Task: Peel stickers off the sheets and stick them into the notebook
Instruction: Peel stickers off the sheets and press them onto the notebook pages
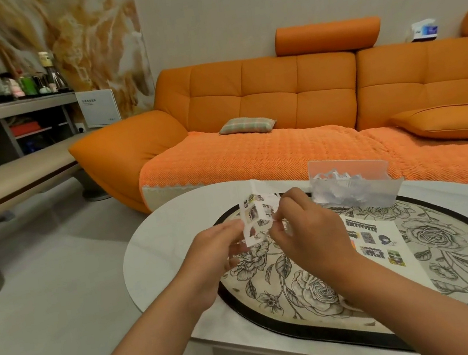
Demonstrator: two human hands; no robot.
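the peeling step is in hand: a sticker sheet (258, 213) is held up in the air above the near-left part of the bench (158, 250), not resting on anything. the left hand (222, 249) steadies it, its fingers (234, 226) curled in and pinching the sheet's lower left edge. the right hand (305, 227) works at the sheet's right side, its fingers (277, 225) closed tight in a small pinch there; whether they have a sticker's corner or only the backing is too small to tell. the notebook (407, 275) lies open and flat on the floral mat (305, 288), to the right of both hands, with several stickers already on its page. a clear plastic holder (353, 186) stands behind it. next, i judge, the pinch must draw one sticker cleanly off while the left hand keeps the sheet taut, then carry it right and down to a bare patch of the page.
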